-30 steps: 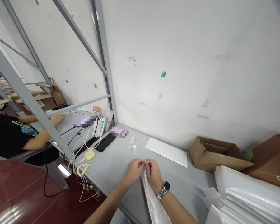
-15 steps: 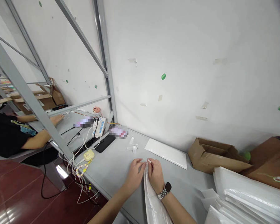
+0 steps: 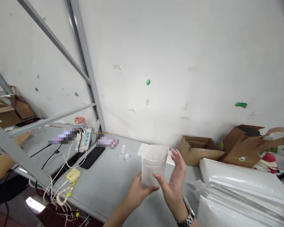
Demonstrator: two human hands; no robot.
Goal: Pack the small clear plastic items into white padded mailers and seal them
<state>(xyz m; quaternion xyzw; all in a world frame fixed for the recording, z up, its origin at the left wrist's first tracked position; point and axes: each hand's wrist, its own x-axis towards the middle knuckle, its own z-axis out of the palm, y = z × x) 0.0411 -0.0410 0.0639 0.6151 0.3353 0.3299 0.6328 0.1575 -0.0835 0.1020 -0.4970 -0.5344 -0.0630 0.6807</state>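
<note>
A white padded mailer (image 3: 153, 162) stands upright above the grey table, its surface creased with curved lines. My left hand (image 3: 140, 189) grips its lower end, thumb across the front and fingers behind. Along the mailer's right side is my right hand (image 3: 174, 179), fingers spread and curved, thumb reaching over the lower front; whether the thumb presses on it I cannot tell. Behind the mailer, a flat white packet (image 3: 170, 160) on the table is mostly hidden. Two small clear plastic bottles (image 3: 126, 156) lie farther left.
At right rises a stack of white padded mailers (image 3: 246, 179). Behind it are a cardboard box (image 3: 200, 151) and a brown paper bag (image 3: 241, 145). Cables, a yellow case (image 3: 73, 175) and a power strip (image 3: 84, 140) crowd the left edge. A co-worker's arm (image 3: 1, 167) shows beyond the metal frame.
The mailer has gone from lying toward me, pinched by both hands at one end, to upright. My right hand has opened and moved right. My view has turned right.
</note>
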